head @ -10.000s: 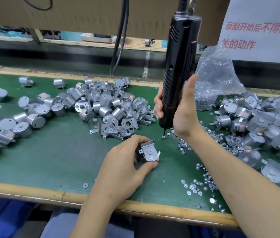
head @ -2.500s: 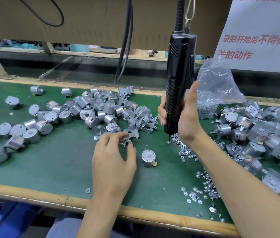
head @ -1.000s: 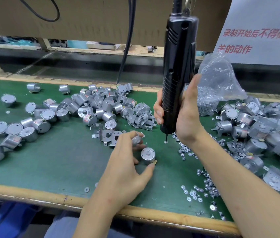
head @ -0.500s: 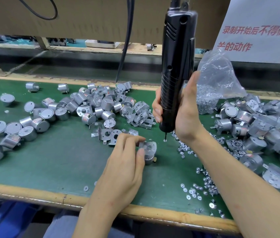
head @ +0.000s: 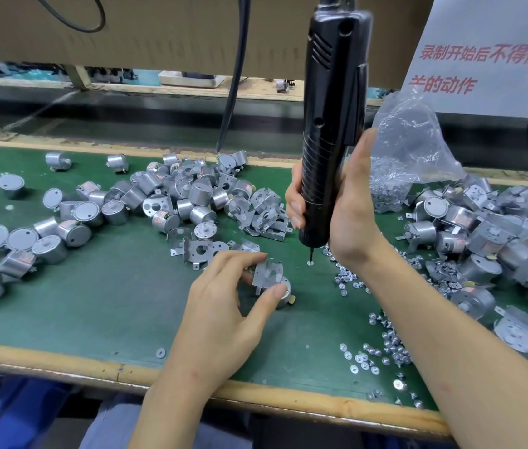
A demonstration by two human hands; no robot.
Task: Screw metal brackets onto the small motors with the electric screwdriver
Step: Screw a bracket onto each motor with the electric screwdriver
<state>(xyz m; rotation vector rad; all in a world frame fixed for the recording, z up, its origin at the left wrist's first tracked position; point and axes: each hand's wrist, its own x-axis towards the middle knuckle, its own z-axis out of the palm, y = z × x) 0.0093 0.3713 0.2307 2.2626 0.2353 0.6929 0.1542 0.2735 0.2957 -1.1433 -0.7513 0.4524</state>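
Note:
A small silver motor [head: 283, 294] stands on the green mat near the middle. A flat metal bracket [head: 267, 272] lies tilted on top of it. My left hand [head: 223, 306] pinches the bracket and motor between fingertips and thumb. My right hand [head: 350, 209] grips the black electric screwdriver [head: 329, 124], which hangs upright from above. Its bit points down at a single screw [head: 310, 262] on the mat, just right of the motor.
Bare motors and loose brackets are piled at the back left [head: 172, 202]. Motors with brackets are heaped at the right [head: 483, 234]. Loose screws [head: 382, 345] are scattered beside my right forearm. A clear bag of screws [head: 402, 157] stands behind. The table's wooden edge [head: 61, 364] runs along the front.
My left hand picked a bracket from the pile, brought it to the lone motor and set it on top. The screwdriver has stayed hovering over the screws.

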